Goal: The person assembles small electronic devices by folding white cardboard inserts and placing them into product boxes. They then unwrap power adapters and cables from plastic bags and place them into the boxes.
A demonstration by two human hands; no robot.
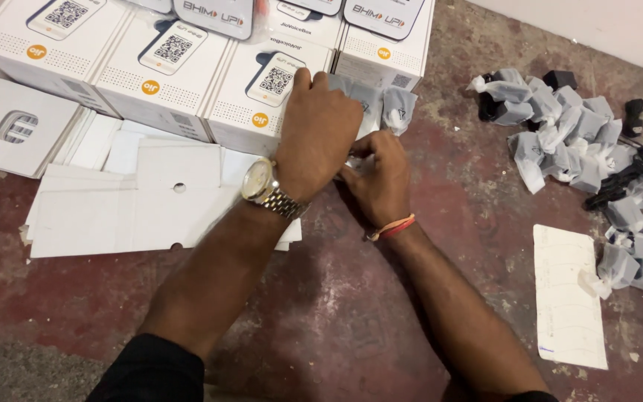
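Small grey plastic pouch (400, 108) lies on the red floor (321, 298), just beside the front row of white boxes (262, 100). Both hands meet there. Left hand (318, 134), wristwatch (262, 182) on its wrist, lies knuckles-up over the spot, fingers curled; what it grips is hidden. Right hand (377, 182) pinches something pale beneath it, cannot tell what. Flat white card inserts (150, 201) lie to the left; a heap of like pouches (567, 134) well apart to the right. Best handled with a fingertip grip, one pouch at a time.
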